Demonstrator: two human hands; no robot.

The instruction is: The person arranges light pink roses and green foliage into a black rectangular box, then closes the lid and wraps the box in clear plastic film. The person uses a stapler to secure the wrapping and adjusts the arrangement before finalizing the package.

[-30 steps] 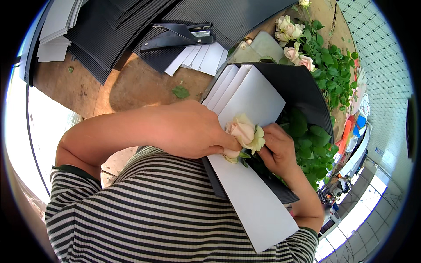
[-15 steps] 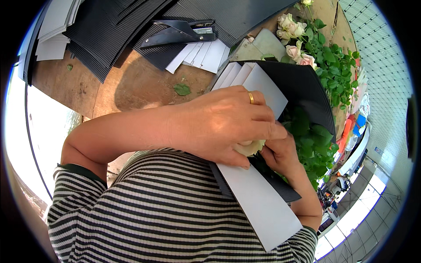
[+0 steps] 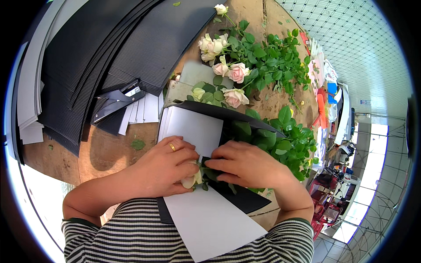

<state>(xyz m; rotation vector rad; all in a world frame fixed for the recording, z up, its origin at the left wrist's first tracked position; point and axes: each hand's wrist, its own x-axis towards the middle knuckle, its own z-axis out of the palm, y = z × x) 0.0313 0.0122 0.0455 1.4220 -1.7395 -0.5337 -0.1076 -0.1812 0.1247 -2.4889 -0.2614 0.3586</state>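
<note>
My left hand (image 3: 164,168), with a gold ring, curls its fingers round a pale cream rose (image 3: 192,179) in front of my chest. Close by on the right, the bent fingers of my right hand (image 3: 247,164) meet at the leaves beside the bloom; what they pinch is hidden. Beneath the flower, a white card strip (image 3: 215,223) slants toward me over a black corrugated sheet (image 3: 241,197). Beyond my hands stand several white cards (image 3: 193,129) against a raised black sheet (image 3: 228,116). Rose leaves (image 3: 294,142) stick out past my right hand.
A black stapler (image 3: 116,103) lies on white card strips (image 3: 139,111) at the left. Stacked black corrugated sheets (image 3: 118,48) cover the far left of the wooden table (image 3: 103,149). Pink and cream roses (image 3: 237,72) with leafy stems lie at the back.
The hands have drawn apart, showing more of the rose and its leaves between them. The view has swung, so the table things sit farther left, and more roses show.
</note>
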